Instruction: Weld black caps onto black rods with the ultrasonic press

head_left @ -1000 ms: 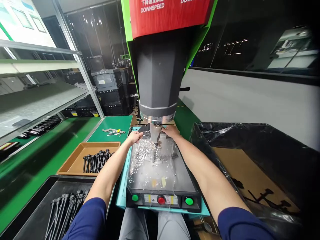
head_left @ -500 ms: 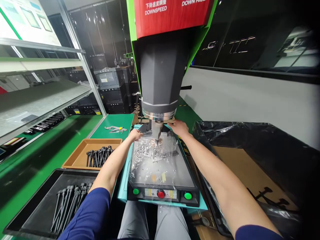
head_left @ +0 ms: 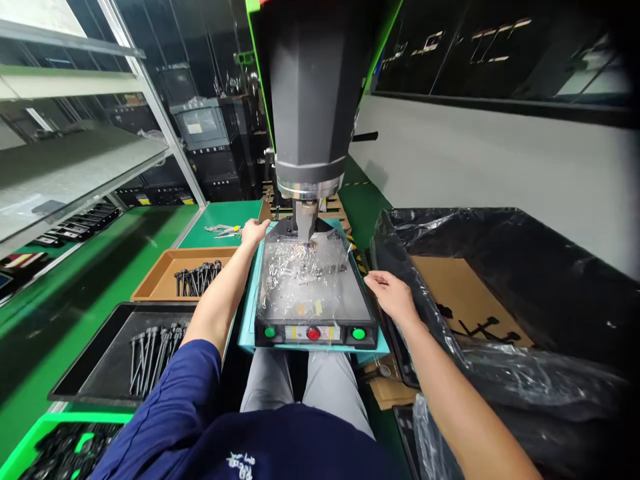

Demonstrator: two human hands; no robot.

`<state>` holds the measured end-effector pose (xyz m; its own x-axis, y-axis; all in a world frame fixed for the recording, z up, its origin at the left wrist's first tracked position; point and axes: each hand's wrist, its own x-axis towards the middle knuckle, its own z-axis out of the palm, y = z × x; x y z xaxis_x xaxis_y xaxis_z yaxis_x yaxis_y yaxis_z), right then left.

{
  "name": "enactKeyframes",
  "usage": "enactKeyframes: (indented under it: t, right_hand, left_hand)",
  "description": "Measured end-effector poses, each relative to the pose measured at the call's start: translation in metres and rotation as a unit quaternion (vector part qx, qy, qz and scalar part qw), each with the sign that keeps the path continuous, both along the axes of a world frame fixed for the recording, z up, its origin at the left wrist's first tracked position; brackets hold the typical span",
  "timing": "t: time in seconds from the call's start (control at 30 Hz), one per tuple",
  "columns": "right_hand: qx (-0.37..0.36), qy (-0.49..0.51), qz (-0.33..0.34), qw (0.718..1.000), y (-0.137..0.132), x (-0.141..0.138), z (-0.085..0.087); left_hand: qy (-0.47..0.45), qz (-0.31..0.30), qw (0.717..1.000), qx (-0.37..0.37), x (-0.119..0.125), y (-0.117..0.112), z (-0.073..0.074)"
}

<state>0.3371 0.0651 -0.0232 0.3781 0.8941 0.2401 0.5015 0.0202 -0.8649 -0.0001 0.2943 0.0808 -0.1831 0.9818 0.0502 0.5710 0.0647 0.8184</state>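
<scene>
My left hand (head_left: 255, 231) is at the back left corner of the press base (head_left: 367, 293), its fingers curled closed; whatever they hold, if anything, is hidden. To the right of the base, my right hand (head_left: 393, 295) hovers with fingers loosely bent and slightly apart, nothing visible in them. Crinkled clear plastic film (head_left: 280, 273) covers much of the grey base plate. Over its rear part stands the metal horn (head_left: 306, 220) of the press head (head_left: 313, 100). On the front panel are a red button (head_left: 313, 333) and two green buttons.
Black long-stemmed parts fill part of a brown tray (head_left: 160, 275) and a black tray (head_left: 100, 360) on the left. Pliers (head_left: 223, 231) lie behind. A green bin (head_left: 30, 433) is at lower left. A black-lined box (head_left: 500, 230) with cardboard and dark parts stands right.
My right hand has come back from behind the horn to the right side of the base. My left hand has shifted slightly outward to the left. The view has tilted down.
</scene>
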Motion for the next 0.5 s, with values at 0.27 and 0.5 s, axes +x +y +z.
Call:
enactKeyframes:
  t: [0.27, 0.5]
  right_hand:
    - [-0.09, 0.008, -0.094, 0.991, -0.078, -0.019, -0.125]
    - [-0.122, -0.053, -0.107, 0.985, -0.088, -0.027, -0.152]
  left_hand:
    - [-0.069, 0.121, 0.974, 0.177, -0.053, -0.21, -0.131]
    - [-0.058, 0.098, 0.993, -0.031, -0.058, -0.294, -0.229]
